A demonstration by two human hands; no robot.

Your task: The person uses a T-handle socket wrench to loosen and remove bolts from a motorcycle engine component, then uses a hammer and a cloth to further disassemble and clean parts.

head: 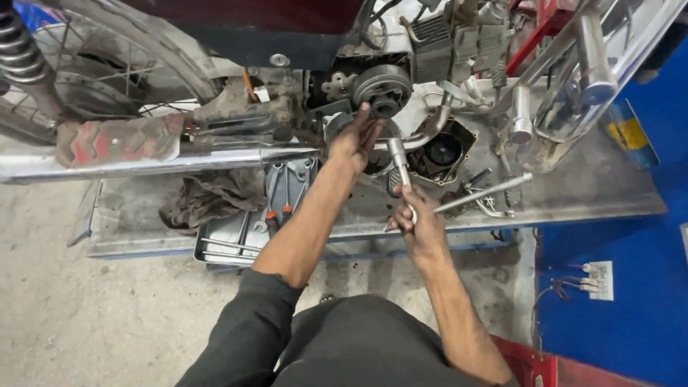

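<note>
One view, the head camera, covered the work, and it looked down on a motorcycle raised on a metal lift platform (588,193). Its engine side cover (442,152) was already off and lay on the platform with its hollow side up, just right of the hands, so the clutch assembly (383,87) stood exposed on the engine. The left hand (355,140) reached up under the clutch assembly with fingers spread against the engine parts there; it pressed or steadied rather than clenched, and I could not tell whether anything lay inside the palm. The right hand (414,215) was closed around the lower end of a socket wrench (398,161), whose shaft ran up toward the opening beneath the clutch assembly; the socket's seat on any fastener was hidden by the left hand. On this evidence, dismantling of the cover was complete and work on the inner parts was under way, with the clutch assembly not yet removed. Loose tools, among them a long T-handle wrench (484,193), lay on the platform beside the cover. A tool tray (247,229) with spanners sat at the platform edge, and a dark rag (208,197) lay next to it under the exhaust pipe (143,163).
</note>
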